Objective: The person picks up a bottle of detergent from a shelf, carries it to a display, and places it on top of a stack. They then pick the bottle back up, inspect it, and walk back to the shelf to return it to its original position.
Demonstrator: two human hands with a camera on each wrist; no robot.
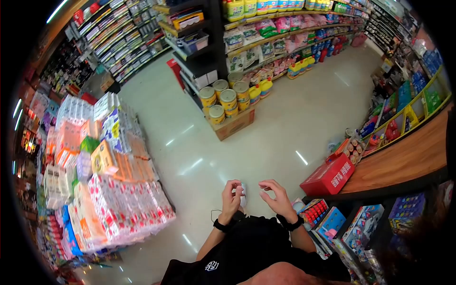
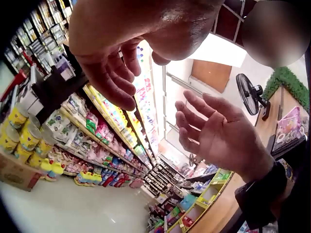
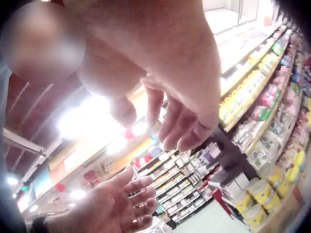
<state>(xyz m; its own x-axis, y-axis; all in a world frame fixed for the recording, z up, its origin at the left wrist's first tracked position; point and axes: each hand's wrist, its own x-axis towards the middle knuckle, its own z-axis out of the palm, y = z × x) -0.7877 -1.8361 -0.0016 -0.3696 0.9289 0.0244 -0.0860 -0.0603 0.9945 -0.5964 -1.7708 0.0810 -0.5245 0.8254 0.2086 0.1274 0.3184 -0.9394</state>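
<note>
Both hands are held up, apart, in front of the black shirt [image 1: 266,237], with nothing in them. In the head view my left hand [image 1: 231,200] has its fingers loosely bent, its tips over a shoe [image 1: 243,194] on the floor. My right hand [image 1: 279,198] faces it with relaxed, slightly curved fingers and the thumb apart. The left wrist view shows the right palm [image 2: 218,133] turned toward the left hand, fingers spread a little. From the right wrist, the left hand [image 3: 114,204] appears with its fingers extended. Each wrist wears a black band [image 1: 221,225].
On the left stands a large stack of wrapped tissue packs [image 1: 128,204]. Ahead, yellow cans [image 1: 217,114] sit on a cardboard box [image 1: 235,124] at a shelf end. A red box [image 1: 328,175] rests by a wooden counter [image 1: 403,154] on the right. Boxed goods [image 1: 363,225] line the near right.
</note>
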